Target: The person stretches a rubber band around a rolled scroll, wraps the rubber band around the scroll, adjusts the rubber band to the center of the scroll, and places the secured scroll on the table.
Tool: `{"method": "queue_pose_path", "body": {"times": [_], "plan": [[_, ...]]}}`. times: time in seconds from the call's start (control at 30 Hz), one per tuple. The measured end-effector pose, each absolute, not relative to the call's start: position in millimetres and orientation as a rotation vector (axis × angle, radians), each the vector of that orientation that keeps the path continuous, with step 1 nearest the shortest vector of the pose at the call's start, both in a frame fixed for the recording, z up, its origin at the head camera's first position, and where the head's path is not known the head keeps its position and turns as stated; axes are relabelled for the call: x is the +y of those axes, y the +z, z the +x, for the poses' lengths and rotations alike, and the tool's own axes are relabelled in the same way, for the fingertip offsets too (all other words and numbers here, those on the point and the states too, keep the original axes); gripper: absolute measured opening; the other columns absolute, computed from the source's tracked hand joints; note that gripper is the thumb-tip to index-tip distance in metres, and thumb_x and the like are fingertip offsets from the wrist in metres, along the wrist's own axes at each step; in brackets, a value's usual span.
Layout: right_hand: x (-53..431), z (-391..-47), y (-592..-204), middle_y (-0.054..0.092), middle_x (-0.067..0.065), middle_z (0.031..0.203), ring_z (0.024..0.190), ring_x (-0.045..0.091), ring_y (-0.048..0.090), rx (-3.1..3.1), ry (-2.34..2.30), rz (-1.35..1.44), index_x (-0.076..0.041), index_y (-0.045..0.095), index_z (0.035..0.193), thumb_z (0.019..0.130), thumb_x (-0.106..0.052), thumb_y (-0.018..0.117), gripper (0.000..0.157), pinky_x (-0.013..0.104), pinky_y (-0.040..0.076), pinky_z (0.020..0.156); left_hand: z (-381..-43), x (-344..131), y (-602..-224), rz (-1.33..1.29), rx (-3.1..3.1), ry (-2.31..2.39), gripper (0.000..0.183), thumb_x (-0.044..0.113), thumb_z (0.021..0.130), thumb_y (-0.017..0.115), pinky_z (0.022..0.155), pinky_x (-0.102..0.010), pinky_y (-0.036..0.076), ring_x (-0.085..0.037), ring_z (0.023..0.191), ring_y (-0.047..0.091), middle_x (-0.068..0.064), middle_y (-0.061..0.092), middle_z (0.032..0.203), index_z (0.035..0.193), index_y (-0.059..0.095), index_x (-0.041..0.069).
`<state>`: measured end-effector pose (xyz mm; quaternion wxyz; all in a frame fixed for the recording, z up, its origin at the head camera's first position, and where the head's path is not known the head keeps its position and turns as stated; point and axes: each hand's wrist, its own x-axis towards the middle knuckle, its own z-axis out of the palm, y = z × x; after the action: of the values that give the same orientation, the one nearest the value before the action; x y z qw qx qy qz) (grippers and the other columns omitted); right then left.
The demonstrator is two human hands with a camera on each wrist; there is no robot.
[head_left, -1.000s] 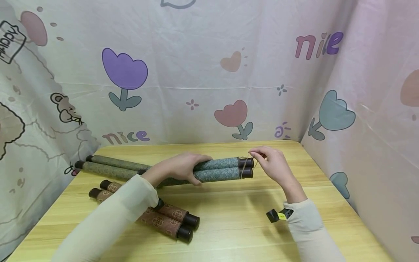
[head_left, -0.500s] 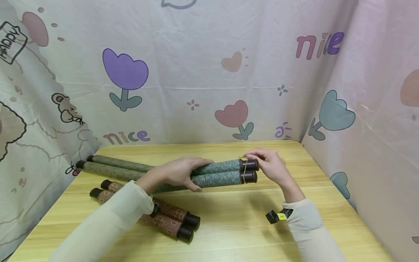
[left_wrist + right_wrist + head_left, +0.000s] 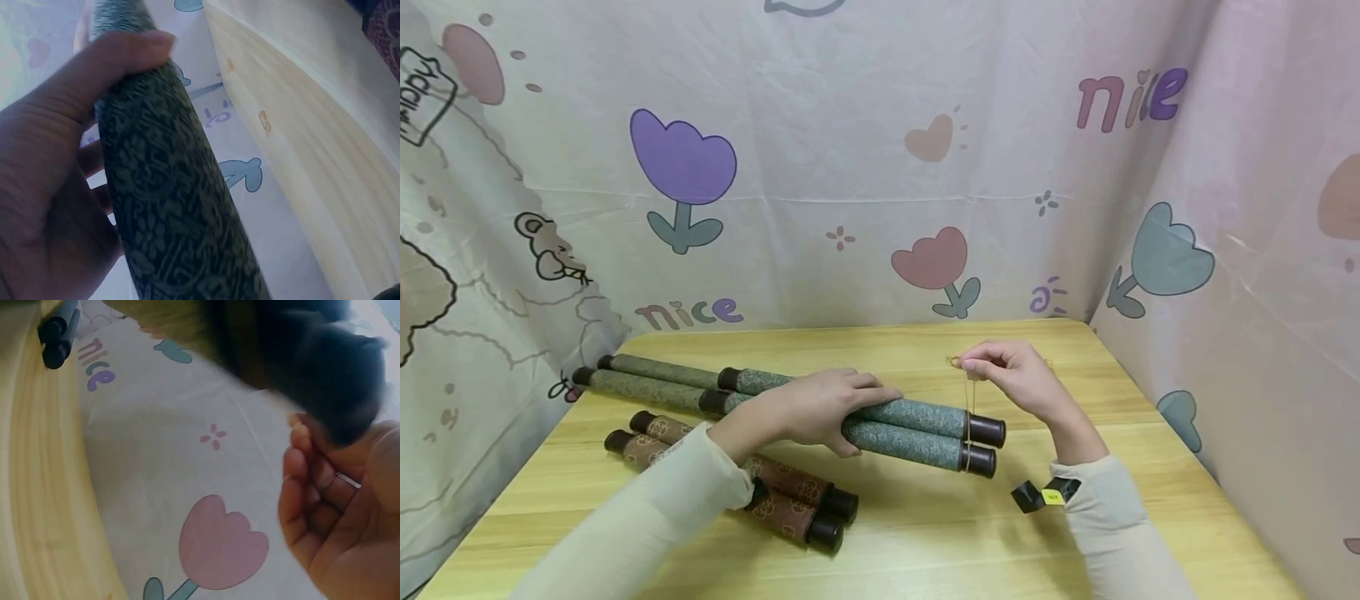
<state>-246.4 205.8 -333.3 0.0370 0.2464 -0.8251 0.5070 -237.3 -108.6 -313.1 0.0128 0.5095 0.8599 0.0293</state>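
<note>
My left hand [image 3: 820, 408] grips the middle of a teal patterned scroll [image 3: 917, 447], rolled into two rods lying side by side with dark end knobs. In the left wrist view the thumb lies over the scroll [image 3: 169, 187], fingers behind it. To the right, my right hand [image 3: 1018, 377] pinches a thin tan cord [image 3: 967, 396] between thumb and fingertips. The cord runs down around the scroll's right ends, near the knobs [image 3: 985, 431]. Up close in the right wrist view, the blurred dark knobs [image 3: 312, 369] partly cover the thumb side of the right hand [image 3: 344, 531].
A brown flowered scroll [image 3: 790, 517] lies at the front left, partly under the left forearm. Behind it, an olive-green scroll [image 3: 655, 387] lies along the table's left back. A patterned cloth curtain [image 3: 820, 167] stands around the wooden table [image 3: 925, 533].
The teal scroll's right end has swung down and toward me, away from my right hand. The cord now stretches between fingertips and scroll. My left hand keeps its hold.
</note>
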Motion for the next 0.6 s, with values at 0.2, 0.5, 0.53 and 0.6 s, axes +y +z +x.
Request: {"method": "queue_pose_path", "body": {"times": [0.2, 0.5, 0.53, 0.6], "plan": [[203, -243, -329, 0.067, 0.007, 0.084, 0.088, 0.027, 0.066, -2.690, 1.495, 0.667, -0.008, 0.072, 0.096, 0.096, -0.024, 0.064, 0.019, 0.041, 0.053, 0.084, -231, -107, -318, 1.623, 2.743, -0.167, 0.091, 0.047, 0.075, 0.082, 0.102, -0.042, 0.044, -0.024, 0.118, 0.054, -0.004, 0.054, 0.133, 0.150, 0.040, 0.018], [193, -232, -322, 0.066, 0.000, 0.081, 0.070, 0.020, 0.056, -2.508, 1.256, 0.611, -0.013, 0.068, 0.089, 0.100, -0.020, 0.058, 0.016, 0.030, 0.044, 0.059, -224, -100, -330, 1.649, 2.814, -0.387, 0.091, 0.049, 0.073, 0.083, 0.093, -0.043, 0.050, -0.025, 0.111, 0.056, -0.004, 0.056, 0.127, 0.147, 0.043, 0.016], [191, -230, -322, 0.065, -0.002, 0.080, 0.067, 0.018, 0.054, -2.501, 1.217, 0.615, -0.014, 0.067, 0.089, 0.100, -0.020, 0.058, 0.016, 0.030, 0.041, 0.056, -223, -99, -331, 1.643, 2.824, -0.420, 0.091, 0.051, 0.072, 0.083, 0.091, -0.043, 0.050, -0.025, 0.110, 0.057, -0.004, 0.056, 0.126, 0.147, 0.043, 0.017], [188, -228, -321, 0.065, -0.002, 0.077, 0.064, 0.016, 0.054, -2.490, 1.177, 0.618, -0.013, 0.067, 0.090, 0.100, -0.019, 0.058, 0.014, 0.028, 0.042, 0.054, -222, -97, -333, 1.626, 2.844, -0.469, 0.092, 0.052, 0.072, 0.082, 0.089, -0.043, 0.051, -0.026, 0.109, 0.057, -0.004, 0.056, 0.125, 0.147, 0.043, 0.018]]}}
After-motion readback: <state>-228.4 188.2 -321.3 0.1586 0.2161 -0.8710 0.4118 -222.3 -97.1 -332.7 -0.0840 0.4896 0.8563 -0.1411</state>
